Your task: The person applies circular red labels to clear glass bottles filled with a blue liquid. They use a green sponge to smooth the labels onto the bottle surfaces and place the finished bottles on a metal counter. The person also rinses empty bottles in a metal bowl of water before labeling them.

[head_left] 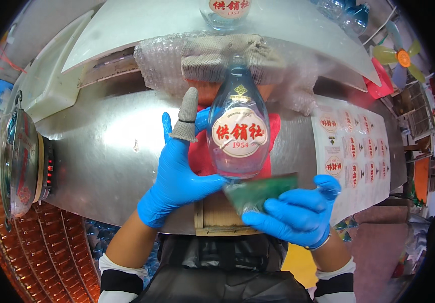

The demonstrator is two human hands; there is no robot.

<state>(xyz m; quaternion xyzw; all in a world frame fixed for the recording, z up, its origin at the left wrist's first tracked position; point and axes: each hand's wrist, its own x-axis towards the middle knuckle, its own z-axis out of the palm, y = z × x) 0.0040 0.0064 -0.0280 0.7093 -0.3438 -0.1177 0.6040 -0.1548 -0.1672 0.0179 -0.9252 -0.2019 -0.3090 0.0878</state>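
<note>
Head view: the left hand (177, 177), in a blue glove with a grey knitted cot on one finger, grips a clear glass bottle (238, 134) with a round red-and-white label, held over the metal worktable (101, 146). The right hand (293, 212), also gloved blue, pinches a green scouring pad (258, 192) just beneath the bottle, while a sheet of round labels (354, 151) lies to the right.

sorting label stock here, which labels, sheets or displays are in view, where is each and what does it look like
Round label: on the clear bottle held up by the left hand; cream with a red ring and red characters.
Small gold emblem: on the bottle's shoulder, diamond-shaped.
Label sheet: lying flat at right on the metal table; white, rows of round red-and-cream stickers.
Second bottle's label: top centre, partly cut off, same colours.
Red indicator lights: on the machine at left.
</note>
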